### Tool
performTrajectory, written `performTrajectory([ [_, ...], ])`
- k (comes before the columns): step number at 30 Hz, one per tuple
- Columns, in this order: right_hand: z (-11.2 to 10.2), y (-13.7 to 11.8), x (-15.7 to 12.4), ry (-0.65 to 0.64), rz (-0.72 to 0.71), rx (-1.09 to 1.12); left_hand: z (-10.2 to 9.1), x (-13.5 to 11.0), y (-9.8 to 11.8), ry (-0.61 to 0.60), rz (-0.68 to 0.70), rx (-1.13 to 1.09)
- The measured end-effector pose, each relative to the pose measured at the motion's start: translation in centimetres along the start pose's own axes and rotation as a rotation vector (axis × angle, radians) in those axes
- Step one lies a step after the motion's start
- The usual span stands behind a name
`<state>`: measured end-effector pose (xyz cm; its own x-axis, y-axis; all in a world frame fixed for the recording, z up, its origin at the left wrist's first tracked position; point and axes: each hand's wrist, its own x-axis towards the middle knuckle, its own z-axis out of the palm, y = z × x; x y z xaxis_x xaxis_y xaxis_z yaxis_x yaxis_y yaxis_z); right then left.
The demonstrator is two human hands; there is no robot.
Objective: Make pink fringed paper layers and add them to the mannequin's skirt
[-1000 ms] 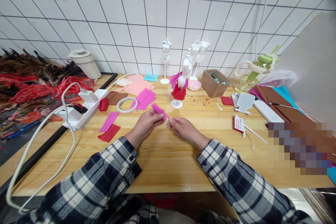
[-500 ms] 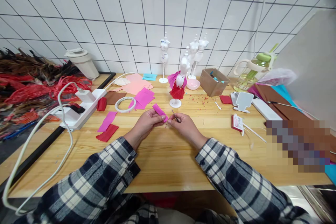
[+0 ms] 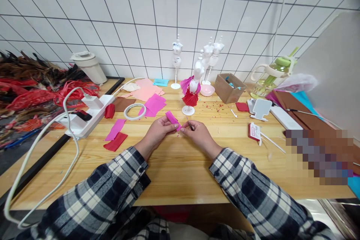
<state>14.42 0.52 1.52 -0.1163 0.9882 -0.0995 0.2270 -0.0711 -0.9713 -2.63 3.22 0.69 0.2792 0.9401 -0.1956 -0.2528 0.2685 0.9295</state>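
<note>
My left hand (image 3: 159, 135) is closed, pinching a folded magenta crepe paper strip (image 3: 171, 117) between thumb and fingers. My right hand (image 3: 198, 135) is closed around a slim pointed metal tool (image 3: 189, 122), whose exact kind I cannot make out. Its thumb and fingertip meet the strip's right end. Just beyond both hands stands a small white mannequin (image 3: 198, 68) on a round base, dressed in a red paper skirt (image 3: 190, 99) with magenta paper (image 3: 186, 84) at its side. Tiny paper scraps lie under the fingertips.
Left of my hands lie a tape roll (image 3: 135, 112), magenta sheets (image 3: 153, 105) and a red paper piece (image 3: 115, 141). A power strip (image 3: 97, 114) with cables sits farther left. Behind are more mannequins (image 3: 176, 62), a pink bowl (image 3: 207, 90) and a cardboard box (image 3: 229, 92); a bottle (image 3: 267, 82) stands right.
The view has shifted very slightly. Both hands keep their hold at almost the same place, with only a small movement of the fingers and the strip.
</note>
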Motion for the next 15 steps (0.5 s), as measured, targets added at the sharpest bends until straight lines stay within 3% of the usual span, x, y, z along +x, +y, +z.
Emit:
performTrajectory([
  [10, -0.41, 0.52, 0.16, -0.053, 0.008, -0.065, -0.03, -0.07, 0.43, 0.068, 0.008, -0.045],
  [15, -0.01, 0.41, -0.03, -0.097, -0.090, -0.103, 0.31, -0.20, 0.41, 0.038, 0.016, -0.046],
])
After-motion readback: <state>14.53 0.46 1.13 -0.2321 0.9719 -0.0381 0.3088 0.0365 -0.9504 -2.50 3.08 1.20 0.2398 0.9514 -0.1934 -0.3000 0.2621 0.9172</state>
